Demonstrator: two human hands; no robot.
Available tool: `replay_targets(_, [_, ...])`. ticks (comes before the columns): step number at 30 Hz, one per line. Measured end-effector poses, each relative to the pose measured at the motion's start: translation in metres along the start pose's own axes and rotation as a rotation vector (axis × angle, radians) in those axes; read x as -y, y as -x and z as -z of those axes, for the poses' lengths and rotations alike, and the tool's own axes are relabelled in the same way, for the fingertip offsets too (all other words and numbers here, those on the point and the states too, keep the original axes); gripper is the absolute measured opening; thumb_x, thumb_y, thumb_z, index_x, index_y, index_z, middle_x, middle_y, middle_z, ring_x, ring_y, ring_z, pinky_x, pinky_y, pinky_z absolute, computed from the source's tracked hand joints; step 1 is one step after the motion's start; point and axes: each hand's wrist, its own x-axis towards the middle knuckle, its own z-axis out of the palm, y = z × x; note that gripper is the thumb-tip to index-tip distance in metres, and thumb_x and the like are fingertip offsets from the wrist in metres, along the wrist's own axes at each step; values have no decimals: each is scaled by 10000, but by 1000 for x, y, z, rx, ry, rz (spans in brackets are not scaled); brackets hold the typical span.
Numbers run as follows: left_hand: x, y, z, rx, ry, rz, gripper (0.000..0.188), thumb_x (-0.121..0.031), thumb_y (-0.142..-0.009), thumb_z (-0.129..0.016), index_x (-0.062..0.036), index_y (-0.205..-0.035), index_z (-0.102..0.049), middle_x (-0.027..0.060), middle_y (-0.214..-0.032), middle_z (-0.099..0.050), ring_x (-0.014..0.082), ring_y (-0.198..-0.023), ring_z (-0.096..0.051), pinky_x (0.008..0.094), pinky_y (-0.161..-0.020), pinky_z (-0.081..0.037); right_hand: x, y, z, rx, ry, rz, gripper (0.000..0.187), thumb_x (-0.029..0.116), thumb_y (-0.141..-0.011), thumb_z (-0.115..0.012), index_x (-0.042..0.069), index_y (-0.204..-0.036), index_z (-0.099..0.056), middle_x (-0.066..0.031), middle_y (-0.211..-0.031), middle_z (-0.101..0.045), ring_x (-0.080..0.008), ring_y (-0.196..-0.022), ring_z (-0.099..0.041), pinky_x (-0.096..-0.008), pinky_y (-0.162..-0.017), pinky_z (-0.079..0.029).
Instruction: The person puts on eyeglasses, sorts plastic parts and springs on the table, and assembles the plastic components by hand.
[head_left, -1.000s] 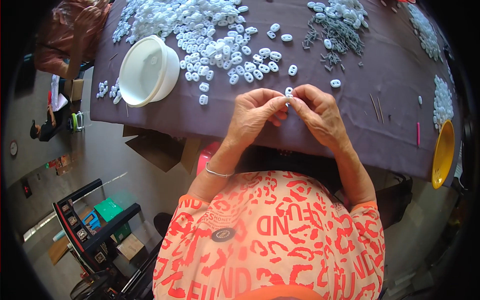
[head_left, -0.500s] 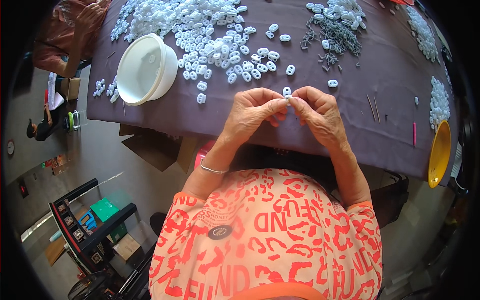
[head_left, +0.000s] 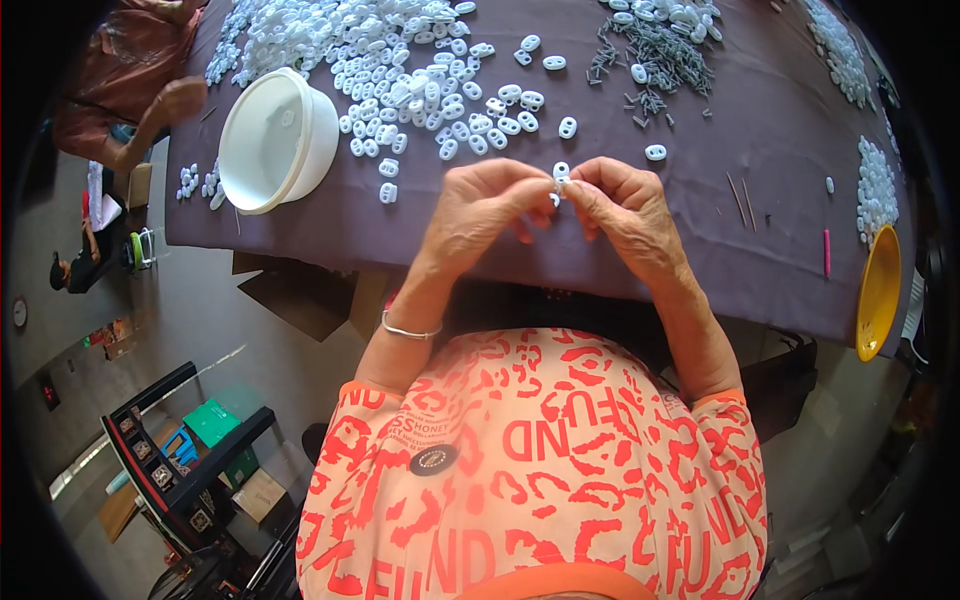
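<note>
Over the near part of the dark tablecloth, my two hands meet at a small white two-hole cord lock (head_left: 561, 171). My left hand (head_left: 475, 210) pinches its left side between thumb and fingertips. On the other side my right hand (head_left: 632, 210) grips it with thumb and forefinger. The upper hole of the piece shows above the fingertips; its lower part is mostly covered. A loose white cord lock (head_left: 655, 152) lies just beyond my right hand, and another (head_left: 567, 127) is straight ahead of the fingers.
A large heap of white cord locks (head_left: 330, 45) spreads far left, behind a white tub (head_left: 322, 140). Small grey springs (head_left: 665, 55) are piled at far right. Thin sticks (head_left: 742, 200), a pink pen-like tool (head_left: 827, 253) and a yellow tray (head_left: 878, 300) lie right. A co-worker's hand (head_left: 182, 100) is upper left.
My hands stay pinched on the cord lock; my left fingers have shifted slightly and look a little blurred. The view has moved somewhat. The co-worker's hand at upper left has come lower.
</note>
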Motion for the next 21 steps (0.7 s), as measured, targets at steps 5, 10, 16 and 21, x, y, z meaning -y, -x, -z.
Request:
replay_targets(5, [-2, 4, 21, -320, -321, -262, 184, -188, -795, -682, -41, -905, -661, 28, -791, -634, 73, -598, -547, 202, -499, -428, 1, 0, 14, -148, 33, 63, 166, 164, -875, -587, 0, -874, -603, 22, -634, -527, -38, -535, -465, -179, -481, -378])
replay_targets(10, [14, 3, 3, -343, -1126, -545, 185, -213, -658, -755, -107, -771, -654, 37, -764, -580, 214, -755, -513, 329, -683, -424, -5, 4, 19, -174, 61, 32, 164, 165, -875, -587, 2, -864, -599, 24, -634, -524, -37, -526, -458, -176, -477, -369])
replay_targets(16, [29, -3, -12, -345, -1147, -635, 156, -116, -651, -736, -86, -749, -618, 30, -800, -590, 207, -790, -520, 326, -704, -422, -11, 6, 16, -143, 43, 33, 155, 154, -876, -585, -1, -871, -594, 32, -636, -515, -34, -527, -445, -174, -479, -361])
replay_targets(21, [21, 8, -17, -274, -815, -505, 102, -59, -708, -686, -45, -759, -599, 94, -742, -611, 238, -657, -590, 326, -595, -467, -6, 12, 11, -115, 35, 89, 133, 124, -878, -576, -8, -891, -585, 23, -677, -519, -36, -573, -452, -174, -508, -367])
